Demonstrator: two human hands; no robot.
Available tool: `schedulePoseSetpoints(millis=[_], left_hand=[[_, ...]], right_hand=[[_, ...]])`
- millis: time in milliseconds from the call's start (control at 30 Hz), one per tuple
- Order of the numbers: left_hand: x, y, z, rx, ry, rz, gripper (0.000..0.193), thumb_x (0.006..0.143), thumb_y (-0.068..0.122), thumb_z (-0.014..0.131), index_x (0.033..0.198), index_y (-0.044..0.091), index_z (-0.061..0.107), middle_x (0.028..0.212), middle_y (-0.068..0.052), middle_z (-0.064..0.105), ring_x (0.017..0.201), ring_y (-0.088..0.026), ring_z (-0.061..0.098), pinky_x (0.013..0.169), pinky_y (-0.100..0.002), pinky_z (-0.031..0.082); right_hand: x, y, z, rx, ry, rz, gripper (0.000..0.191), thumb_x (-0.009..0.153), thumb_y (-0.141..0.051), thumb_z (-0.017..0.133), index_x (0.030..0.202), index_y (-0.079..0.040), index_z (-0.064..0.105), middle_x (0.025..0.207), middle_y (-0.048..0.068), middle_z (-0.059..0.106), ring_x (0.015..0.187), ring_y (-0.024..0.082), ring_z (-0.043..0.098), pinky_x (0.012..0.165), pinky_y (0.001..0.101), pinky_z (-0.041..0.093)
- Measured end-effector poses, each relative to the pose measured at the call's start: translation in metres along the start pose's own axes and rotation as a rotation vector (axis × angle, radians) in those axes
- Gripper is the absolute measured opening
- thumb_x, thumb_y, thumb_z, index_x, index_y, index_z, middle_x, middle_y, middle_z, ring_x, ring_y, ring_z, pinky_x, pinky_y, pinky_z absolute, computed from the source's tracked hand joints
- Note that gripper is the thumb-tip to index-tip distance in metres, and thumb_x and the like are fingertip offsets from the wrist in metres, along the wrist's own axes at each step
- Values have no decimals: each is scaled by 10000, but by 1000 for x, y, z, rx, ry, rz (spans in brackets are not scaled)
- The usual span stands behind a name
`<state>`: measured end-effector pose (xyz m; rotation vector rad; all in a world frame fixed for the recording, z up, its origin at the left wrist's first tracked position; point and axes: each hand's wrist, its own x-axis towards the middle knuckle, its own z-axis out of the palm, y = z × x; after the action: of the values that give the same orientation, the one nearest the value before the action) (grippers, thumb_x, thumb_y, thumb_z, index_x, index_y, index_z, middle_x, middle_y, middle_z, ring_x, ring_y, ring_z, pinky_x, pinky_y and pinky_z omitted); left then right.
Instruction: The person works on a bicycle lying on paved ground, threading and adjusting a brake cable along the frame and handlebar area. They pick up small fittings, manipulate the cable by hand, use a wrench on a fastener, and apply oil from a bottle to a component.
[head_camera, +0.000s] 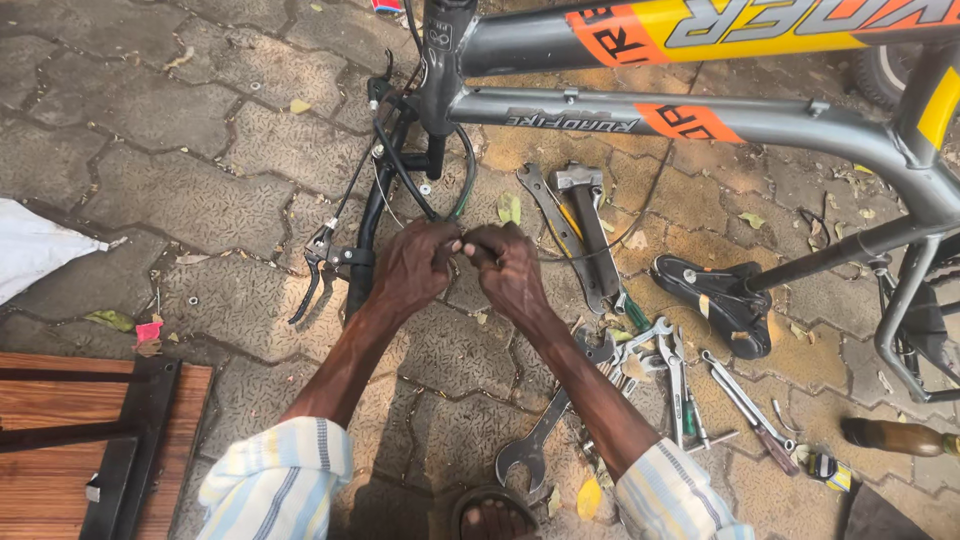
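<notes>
A grey metal bicycle frame with orange and yellow panels (720, 120), turned upside down, stretched above and beyond the fingers over the grey interlocking paving-stone floor (200, 200). Its black handlebar with a brake lever (330, 262) lay just left of the fingers, and its black saddle (715, 295) rested on the floor well to their right. Steel spanners and a hammer (585, 235) lay scattered right of and below the fingers. The left hand (415, 265) and right hand (507, 265) met, fingers pressed together, pinching the thin black brake cable (425, 205), which looped up from the fingertips to the frame.
</notes>
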<state>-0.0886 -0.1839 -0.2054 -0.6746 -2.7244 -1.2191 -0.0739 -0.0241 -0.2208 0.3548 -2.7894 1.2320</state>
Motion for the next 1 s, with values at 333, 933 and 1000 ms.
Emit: schedulePoseSetpoints(millis=[333, 933, 1000], left_hand=[[21, -34, -27, 41, -110, 111, 335, 851, -27, 542, 1046, 119, 772, 936, -91, 790, 782, -243, 662, 866, -487, 484], [-13, -50, 2, 52, 258, 296, 281, 889, -16, 716, 1113, 133, 634, 1079, -78, 740, 1046, -319, 690, 979, -525, 494], [-16, -53, 1, 76, 277, 333, 354, 857, -46, 725, 1134, 143, 613, 1087, -70, 717, 1044, -316, 683, 977, -515, 508]], right_hand=[[17, 6, 4, 49, 9, 27, 139, 946, -78, 643, 980, -73, 778, 987, 130, 788, 753, 212, 682, 662, 385, 558], [9, 3, 33, -42, -1, -66, 181, 849, -62, 708, 1020, -54, 769, 942, 123, 759, 864, 334, 628, 807, 465, 492], [7, 1, 37, 10, 43, -56, 149, 861, -74, 714, 1000, -52, 766, 933, 122, 755, 874, 327, 638, 809, 461, 497]])
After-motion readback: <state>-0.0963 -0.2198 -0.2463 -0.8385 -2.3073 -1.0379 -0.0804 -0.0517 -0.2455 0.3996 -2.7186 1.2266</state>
